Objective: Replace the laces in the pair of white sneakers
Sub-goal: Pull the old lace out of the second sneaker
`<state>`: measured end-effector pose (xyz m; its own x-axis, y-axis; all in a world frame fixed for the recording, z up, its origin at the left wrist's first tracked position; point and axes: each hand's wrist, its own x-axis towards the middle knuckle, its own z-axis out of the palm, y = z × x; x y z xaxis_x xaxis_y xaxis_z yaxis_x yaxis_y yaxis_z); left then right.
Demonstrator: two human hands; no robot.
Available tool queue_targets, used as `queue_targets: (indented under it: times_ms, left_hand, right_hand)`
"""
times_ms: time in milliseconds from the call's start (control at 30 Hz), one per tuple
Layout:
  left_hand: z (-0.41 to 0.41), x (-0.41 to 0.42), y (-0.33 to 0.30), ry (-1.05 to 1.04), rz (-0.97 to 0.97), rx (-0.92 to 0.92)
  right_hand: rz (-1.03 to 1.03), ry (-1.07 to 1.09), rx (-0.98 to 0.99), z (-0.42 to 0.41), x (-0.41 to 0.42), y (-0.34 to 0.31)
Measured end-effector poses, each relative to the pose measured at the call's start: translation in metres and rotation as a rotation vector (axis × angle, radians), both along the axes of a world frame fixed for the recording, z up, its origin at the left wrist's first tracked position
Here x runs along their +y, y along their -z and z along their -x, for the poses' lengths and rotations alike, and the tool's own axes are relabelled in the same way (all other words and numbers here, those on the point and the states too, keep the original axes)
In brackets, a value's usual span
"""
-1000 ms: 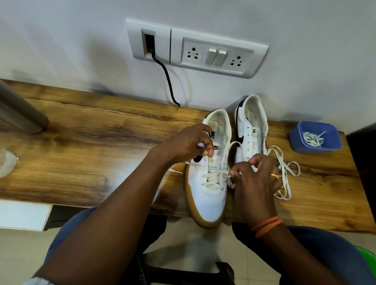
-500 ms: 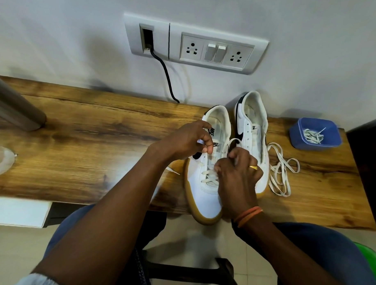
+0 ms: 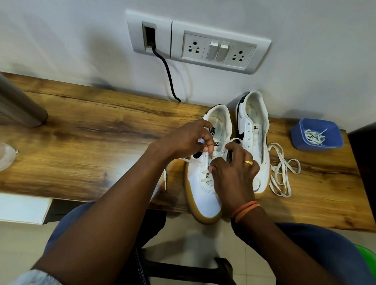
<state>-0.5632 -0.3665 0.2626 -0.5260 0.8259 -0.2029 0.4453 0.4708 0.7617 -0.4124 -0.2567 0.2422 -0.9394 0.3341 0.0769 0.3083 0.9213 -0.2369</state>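
Two white sneakers stand side by side on my counter (image 3: 81, 125), right of centre in the frame, toes toward me. One loose lace (image 3: 282, 171) lies coiled just right of the pair; one blue tub (image 3: 316, 134) at the far right holds more laces. One socket panel (image 3: 218, 51) is on the wall above, with one black cable (image 3: 166, 71) running down from it.

Both my hands are over the left sneaker (image 3: 204, 198), whose toe overhangs the counter's near edge. The right sneaker (image 3: 253, 114), its eyelets bare, stands just beyond my right hand. The left sneaker carries one partly threaded lace (image 3: 206, 179) across its lower eyelets; a free end trails off its left side onto the counter.

My left hand (image 3: 187, 138) reaches in from lower left, fingers curled, pinching the shoe's upper near the tongue. My right hand (image 3: 235, 171) comes from lower right, knuckles up, fingers curled over the eyelets, pinching the lace; one ring and two orange wrist bands show on it.
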Motion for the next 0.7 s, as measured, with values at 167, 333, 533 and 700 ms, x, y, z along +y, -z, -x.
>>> queue_targets:
  times_ms: [167, 333, 533, 700]
  left_hand:
    - [0.002, -0.001, 0.001, 0.008, 0.025, 0.026]
    - [0.001, 0.0, 0.001, 0.005, 0.028, -0.002]
    - [-0.001, 0.0, -0.001, -0.001, 0.03, 0.012]
    - [0.0, 0.0, 0.0, 0.004, 0.023, 0.017]
  right_hand:
    - [0.049, 0.058, 0.143, -0.014, 0.01, -0.014]
    - [0.144, 0.145, 0.137, -0.032, 0.043, -0.028]
    - [0.085, -0.023, 0.106, -0.011, 0.014, -0.016]
    - [0.083, 0.015, 0.051, -0.001, 0.004, -0.001]
